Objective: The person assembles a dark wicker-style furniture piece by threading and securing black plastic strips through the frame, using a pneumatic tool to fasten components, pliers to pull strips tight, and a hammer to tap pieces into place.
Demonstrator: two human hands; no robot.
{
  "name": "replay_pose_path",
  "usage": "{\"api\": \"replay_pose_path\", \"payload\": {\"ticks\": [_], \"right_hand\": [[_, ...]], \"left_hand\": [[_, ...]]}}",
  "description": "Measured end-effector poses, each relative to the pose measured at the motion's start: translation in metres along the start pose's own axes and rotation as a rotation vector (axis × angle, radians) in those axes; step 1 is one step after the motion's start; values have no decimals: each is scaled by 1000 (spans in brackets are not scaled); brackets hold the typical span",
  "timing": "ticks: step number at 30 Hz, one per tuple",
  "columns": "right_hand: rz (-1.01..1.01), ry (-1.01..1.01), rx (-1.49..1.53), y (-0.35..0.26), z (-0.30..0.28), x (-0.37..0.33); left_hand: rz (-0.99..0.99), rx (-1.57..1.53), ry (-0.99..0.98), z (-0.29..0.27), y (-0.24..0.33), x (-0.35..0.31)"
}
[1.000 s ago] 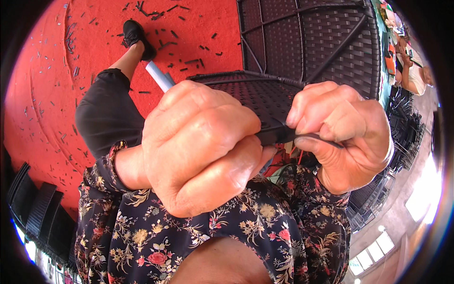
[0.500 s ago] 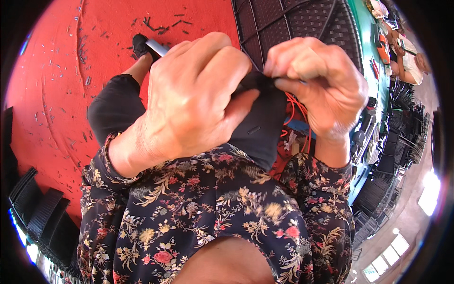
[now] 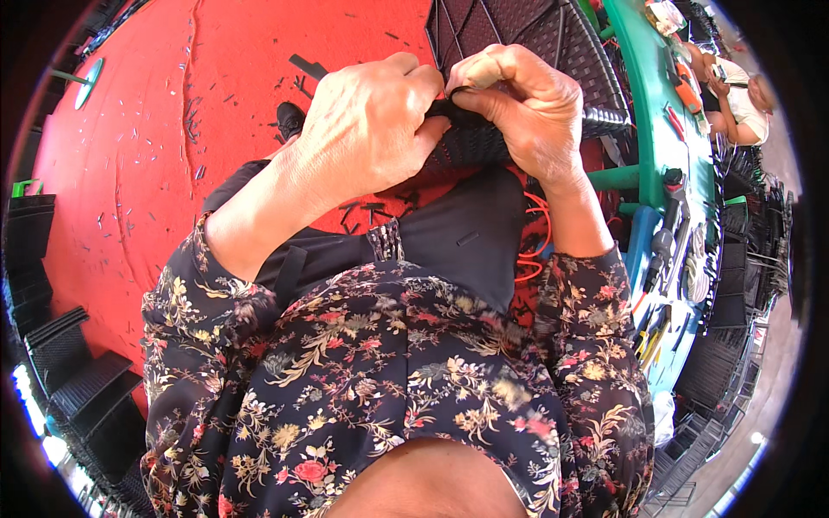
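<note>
Over my lap, both hands work at the near edge of a dark brown woven wicker piece (image 3: 518,26) with a metal frame. My left hand (image 3: 367,121) is closed, its thumb and bent fingers pressed at the wicker's dark edge; its fingertips are partly hidden. Close to its right, my right hand (image 3: 531,112) pinches a thin black strip (image 3: 460,91) between thumb and forefinger. The strip curves up at the edge between the two hands. How it runs into the weave is too dark to make out.
A green table (image 3: 635,52) on the right bears red-handled pliers (image 3: 675,123), an orange tool (image 3: 686,86) and several dark tools (image 3: 663,242). Another person (image 3: 738,99) sits beyond it. Black scraps (image 3: 306,65) litter the red carpet (image 3: 233,52). Dark woven pieces (image 3: 86,371) stand left; an orange cord (image 3: 537,233) lies below.
Both hands are farther from my body, and my right hand has come in leftward. The woven piece now lies lower between my hands, and the whole view has shifted.
</note>
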State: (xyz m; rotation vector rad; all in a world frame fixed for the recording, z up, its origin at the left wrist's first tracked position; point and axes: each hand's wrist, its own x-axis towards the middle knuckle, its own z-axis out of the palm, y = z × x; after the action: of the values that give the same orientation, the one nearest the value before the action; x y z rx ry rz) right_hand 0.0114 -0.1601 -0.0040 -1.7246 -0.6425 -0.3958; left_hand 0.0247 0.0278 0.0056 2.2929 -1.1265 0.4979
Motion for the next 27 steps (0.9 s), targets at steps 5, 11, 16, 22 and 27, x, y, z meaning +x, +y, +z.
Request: {"api": "replay_pose_path", "payload": {"ticks": [5, 11, 16, 22, 27], "right_hand": [[-13, 2, -17, 0, 2, 1], [-41, -5, -21, -1, 2, 1], [-46, -1, -4, -3, 4, 2], [-65, -21, -38, -2, 2, 3], [-35, -14, 3, -4, 4, 2]], "left_hand": [[36, -23, 5, 2, -5, 1], [30, -55, 45, 3, -3, 0], [22, -84, 113, 5, -2, 0], [61, -81, 194, 12, -5, -2], [68, -100, 210, 14, -5, -2]]}}
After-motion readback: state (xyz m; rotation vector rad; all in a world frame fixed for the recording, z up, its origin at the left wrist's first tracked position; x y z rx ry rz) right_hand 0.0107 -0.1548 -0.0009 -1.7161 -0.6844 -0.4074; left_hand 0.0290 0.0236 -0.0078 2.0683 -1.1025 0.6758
